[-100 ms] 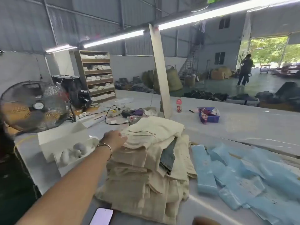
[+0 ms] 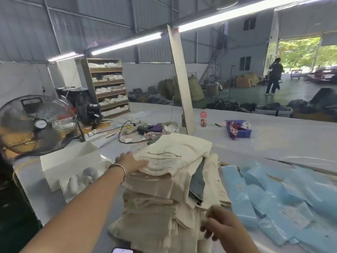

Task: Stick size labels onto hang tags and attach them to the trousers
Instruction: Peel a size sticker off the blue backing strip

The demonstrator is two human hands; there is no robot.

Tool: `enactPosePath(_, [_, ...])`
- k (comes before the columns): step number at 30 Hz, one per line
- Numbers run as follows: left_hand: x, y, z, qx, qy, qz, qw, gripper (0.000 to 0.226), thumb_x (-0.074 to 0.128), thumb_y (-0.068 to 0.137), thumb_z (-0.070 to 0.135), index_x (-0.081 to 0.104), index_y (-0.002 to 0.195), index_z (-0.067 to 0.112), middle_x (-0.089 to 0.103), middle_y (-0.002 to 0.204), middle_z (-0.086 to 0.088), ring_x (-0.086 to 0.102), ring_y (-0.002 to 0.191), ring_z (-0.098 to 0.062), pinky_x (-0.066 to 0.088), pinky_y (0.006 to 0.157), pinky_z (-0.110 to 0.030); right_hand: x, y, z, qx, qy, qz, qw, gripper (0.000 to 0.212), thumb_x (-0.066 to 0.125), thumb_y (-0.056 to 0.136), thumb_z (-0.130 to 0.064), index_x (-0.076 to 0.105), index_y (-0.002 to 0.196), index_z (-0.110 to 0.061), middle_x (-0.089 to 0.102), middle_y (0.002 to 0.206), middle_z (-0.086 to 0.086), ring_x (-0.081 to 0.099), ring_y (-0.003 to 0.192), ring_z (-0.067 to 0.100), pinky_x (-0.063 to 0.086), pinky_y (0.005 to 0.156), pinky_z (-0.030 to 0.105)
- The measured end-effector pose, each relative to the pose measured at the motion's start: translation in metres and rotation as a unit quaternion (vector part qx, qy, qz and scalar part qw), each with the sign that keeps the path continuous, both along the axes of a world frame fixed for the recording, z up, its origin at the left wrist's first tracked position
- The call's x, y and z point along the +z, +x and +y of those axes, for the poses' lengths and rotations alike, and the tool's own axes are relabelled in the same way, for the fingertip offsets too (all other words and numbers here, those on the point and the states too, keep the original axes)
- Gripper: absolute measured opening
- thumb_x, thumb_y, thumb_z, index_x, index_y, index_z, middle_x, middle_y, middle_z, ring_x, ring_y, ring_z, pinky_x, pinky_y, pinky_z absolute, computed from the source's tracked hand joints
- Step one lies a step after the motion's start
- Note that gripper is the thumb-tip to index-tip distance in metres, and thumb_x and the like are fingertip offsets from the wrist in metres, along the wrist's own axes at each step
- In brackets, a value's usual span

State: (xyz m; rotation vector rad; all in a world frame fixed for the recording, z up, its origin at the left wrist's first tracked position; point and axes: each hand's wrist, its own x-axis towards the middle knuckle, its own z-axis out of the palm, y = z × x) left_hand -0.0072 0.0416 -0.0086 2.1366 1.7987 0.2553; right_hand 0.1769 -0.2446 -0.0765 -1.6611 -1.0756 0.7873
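A tall stack of folded cream trousers (image 2: 169, 194) stands on the white table in front of me, with one grey-blue garment (image 2: 197, 183) wedged in its right side. My left hand (image 2: 130, 162), a bangle at the wrist, rests flat on the left edge of the top pair, fingers straight. My right hand (image 2: 220, 227) hovers at the stack's lower right corner with fingers loosely curled and nothing in it. No hang tags or size labels can be made out.
Light blue plastic bags (image 2: 284, 203) lie spread to the right. A white box (image 2: 73, 161) and a fan (image 2: 36, 125) stand at the left. A phone (image 2: 122, 250) lies at the near edge. Cables, a bottle (image 2: 203, 119) and a blue basket (image 2: 238, 129) sit behind, by a slanted post (image 2: 182, 83).
My right hand has come up into view at the stack's lower right. My left hand stays on the top pair.
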Motion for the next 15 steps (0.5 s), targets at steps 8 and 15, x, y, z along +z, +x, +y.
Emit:
enactPosePath(8, [-0.021, 0.0, 0.051, -0.046, -0.134, -0.165, 0.976, 0.07, 0.082, 0.053, 0.068, 0.057, 0.096, 0.019, 0.064, 0.094, 0.006, 0.06, 0.083, -0.012, 0.047, 0.063, -0.023, 0.044, 0.013, 0.154, -0.148, -0.039, 0.253, 0.955, 0.037, 0.073, 0.083, -0.035, 0.051, 0.097, -0.008, 0.056, 0.092, 0.009, 0.06, 0.081, 0.028, 0.052, 0.059, 0.034])
enactPosePath(15, [-0.012, 0.007, 0.063, -0.025, -0.133, -0.207, 0.969, 0.064, 0.092, 0.051, 0.049, 0.059, 0.089, 0.009, 0.067, 0.092, -0.003, 0.063, 0.083, -0.017, 0.051, 0.066, -0.027, 0.045, 0.016, 0.192, -0.163, -0.079, 0.338, 0.923, 0.029, 0.083, 0.072, -0.028, 0.062, 0.088, -0.016, 0.055, 0.073, 0.006, 0.04, 0.052, 0.016, 0.032, 0.049, 0.022])
